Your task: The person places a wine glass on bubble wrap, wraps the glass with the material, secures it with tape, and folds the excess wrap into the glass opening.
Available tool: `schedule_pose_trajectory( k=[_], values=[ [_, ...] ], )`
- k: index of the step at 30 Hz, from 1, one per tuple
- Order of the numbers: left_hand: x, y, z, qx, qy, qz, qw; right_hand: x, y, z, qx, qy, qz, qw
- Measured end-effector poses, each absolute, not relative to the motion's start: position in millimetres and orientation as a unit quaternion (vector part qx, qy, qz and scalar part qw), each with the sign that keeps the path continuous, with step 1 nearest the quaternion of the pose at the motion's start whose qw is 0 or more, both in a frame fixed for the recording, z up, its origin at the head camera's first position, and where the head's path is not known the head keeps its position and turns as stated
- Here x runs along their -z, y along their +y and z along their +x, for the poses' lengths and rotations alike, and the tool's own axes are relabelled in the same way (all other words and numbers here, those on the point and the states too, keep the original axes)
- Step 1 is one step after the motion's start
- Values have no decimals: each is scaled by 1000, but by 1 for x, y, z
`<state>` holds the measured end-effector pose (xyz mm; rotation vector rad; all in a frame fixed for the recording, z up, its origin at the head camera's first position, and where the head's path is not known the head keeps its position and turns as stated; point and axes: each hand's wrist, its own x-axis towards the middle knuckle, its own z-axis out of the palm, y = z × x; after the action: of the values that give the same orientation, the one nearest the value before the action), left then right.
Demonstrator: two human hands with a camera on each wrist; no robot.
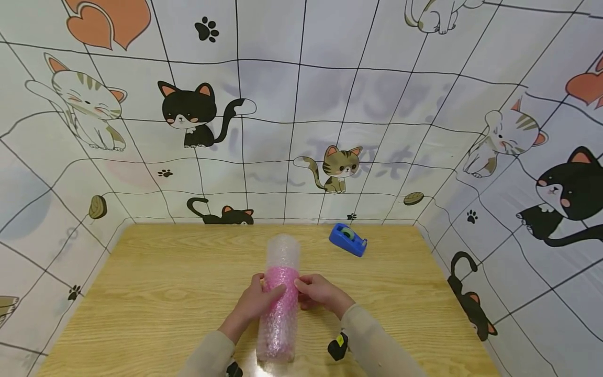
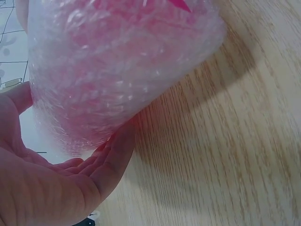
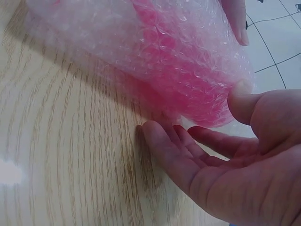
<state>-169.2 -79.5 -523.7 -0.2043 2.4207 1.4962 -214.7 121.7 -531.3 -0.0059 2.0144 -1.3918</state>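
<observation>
A long roll of bubble wrap (image 1: 277,335) lies on the table, pointing away from me, with something pink showing through its middle. My left hand (image 1: 255,302) holds it from the left, thumb across the top. In the left wrist view, that hand's fingers (image 2: 115,157) curve under the wrap's lower edge. My right hand (image 1: 326,296) grips the roll's right side. The right wrist view shows its thumb (image 3: 242,101) against the bubble wrap (image 3: 188,61) and the fingers bent beneath. What lies inside the wrap cannot be made out clearly.
A blue tape dispenser (image 1: 348,240) with a roll of tape stands at the back right of the wooden table (image 1: 179,272). Cat-patterned cloth walls (image 1: 273,141) rise behind the table and along both sides.
</observation>
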Motion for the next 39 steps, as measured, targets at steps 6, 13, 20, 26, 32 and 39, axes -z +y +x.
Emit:
schedule_pose_trajectory(
  k=[6,13,20,26,32,39],
  values=[
    [526,-79,-169,-517,841,-69,145,529,121,-214,535,774,7,339],
    [526,-79,-170,-518,839,-71,148,532,121,-215,545,760,25,353],
    [528,-81,-170,-519,840,-60,145,533,118,-216,559,744,47,362],
    [527,-85,-171,-523,838,-50,149,534,116,-217,591,713,58,374],
    [527,-90,-171,-522,838,-44,152,536,114,-220,627,677,73,379],
    [530,-98,-172,-522,837,-42,158,538,112,-222,611,699,80,363]
  ],
)
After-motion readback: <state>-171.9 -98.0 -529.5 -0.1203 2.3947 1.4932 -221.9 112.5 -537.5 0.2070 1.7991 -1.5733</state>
